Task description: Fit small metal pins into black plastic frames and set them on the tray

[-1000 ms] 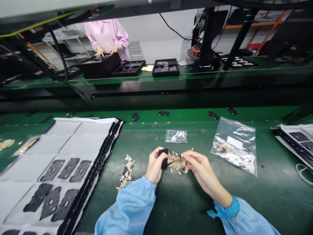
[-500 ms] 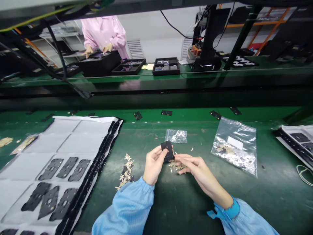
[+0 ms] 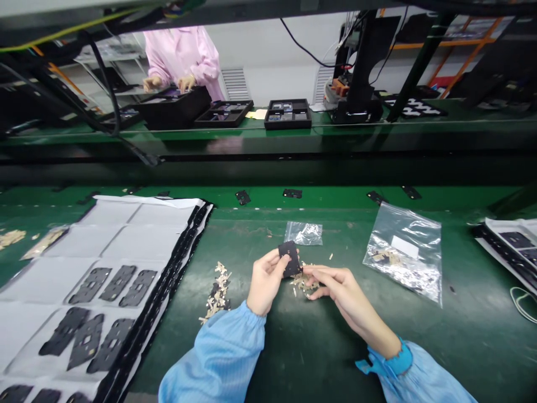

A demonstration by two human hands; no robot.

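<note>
My left hand (image 3: pixel 265 278) pinches a small flat black part (image 3: pixel 290 258) and holds it upright above the green mat. My right hand (image 3: pixel 335 286) has its fingertips pressed together against the lower edge of that part; whatever they pinch is too small to name. A little heap of tan slips (image 3: pixel 302 284) lies on the mat directly under both hands.
A second heap of tan slips (image 3: pixel 218 290) lies left of my hands. White sheets (image 3: pixel 126 246) carry rows of black parts (image 3: pixel 111 285) at left. A small clear bag (image 3: pixel 304 233) and a larger bag (image 3: pixel 405 250) lie beyond. A person in pink works at far trays (image 3: pixel 176 109).
My left hand turned the black part from edge-on to face-up and raised it slightly. My right hand moved left until its fingertips met the part.
</note>
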